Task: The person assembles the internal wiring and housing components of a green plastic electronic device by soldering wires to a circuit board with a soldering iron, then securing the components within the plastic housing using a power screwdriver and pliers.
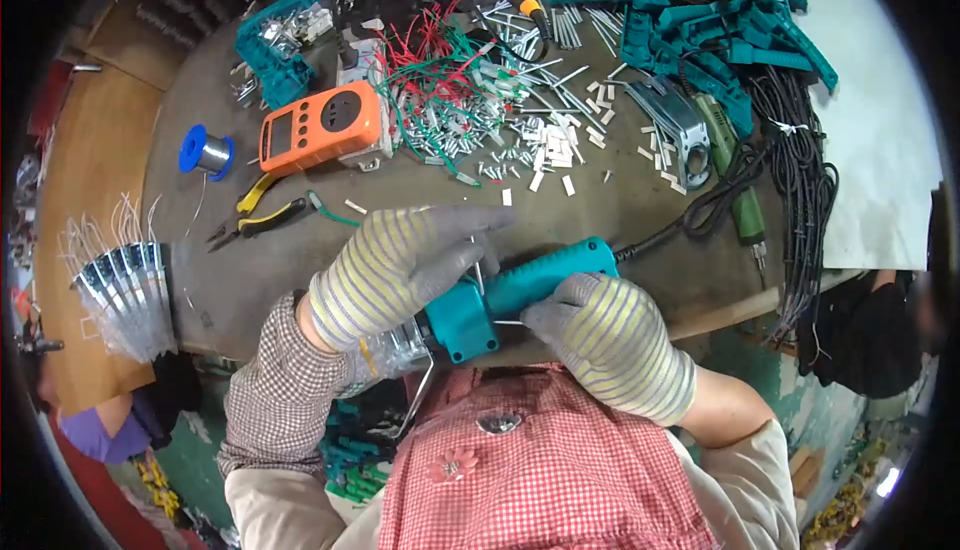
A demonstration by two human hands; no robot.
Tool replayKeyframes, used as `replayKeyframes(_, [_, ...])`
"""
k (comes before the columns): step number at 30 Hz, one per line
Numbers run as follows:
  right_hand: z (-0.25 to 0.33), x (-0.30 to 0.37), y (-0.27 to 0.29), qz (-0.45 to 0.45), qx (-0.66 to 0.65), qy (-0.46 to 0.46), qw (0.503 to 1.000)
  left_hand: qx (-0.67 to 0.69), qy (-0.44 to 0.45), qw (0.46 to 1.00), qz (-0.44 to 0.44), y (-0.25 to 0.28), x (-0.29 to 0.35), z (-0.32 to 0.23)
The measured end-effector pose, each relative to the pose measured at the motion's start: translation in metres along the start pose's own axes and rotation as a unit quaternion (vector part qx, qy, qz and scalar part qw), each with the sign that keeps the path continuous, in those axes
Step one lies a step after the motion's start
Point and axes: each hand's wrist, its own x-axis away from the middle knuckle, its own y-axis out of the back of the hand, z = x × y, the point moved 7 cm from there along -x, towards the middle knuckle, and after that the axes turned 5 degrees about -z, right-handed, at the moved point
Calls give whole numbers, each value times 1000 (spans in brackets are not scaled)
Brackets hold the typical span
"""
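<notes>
Two gloved hands meet on one teal power tool body (520, 290) at the near edge of the workbench (620, 210), just in front of the person's red checked apron. Left hand (395, 270), in a striped knit glove, lies over the tool's thicker front end and clasps it from above, fingers curled toward the middle of the housing. Right hand (610, 345), same glove type, sits below and to the right of the handle section, fingertips pinched against its underside; what they pinch is too small to tell. Black cord (700, 212) runs from the handle's far end toward the right. Tool lies roughly level, tilted up to the right.

Beyond the hands: orange meter (320, 128), yellow-handled pliers (262, 218), blue solder spool (206, 152), heap of red and green wires (450, 80), stacked teal housing shells (710, 35).
</notes>
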Motion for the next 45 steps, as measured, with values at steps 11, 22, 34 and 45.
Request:
replayKeyframes(11, [-7,-17,4,-6,-71,24,997,-126,-124,984,-36,-21,-16,-17])
replayKeyframes(22, [11,-23,-7,16,38,119,992,-95,-141,985,41,-14,-23,-7])
replayKeyframes(34, [-90,-58,56,-75,46,51,995,-539,-154,828,-10,-41,-102,17])
replayKeyframes(45, [-117,-67,40,63,42,-33,997,-307,-126,937,-109,21,-31,3])
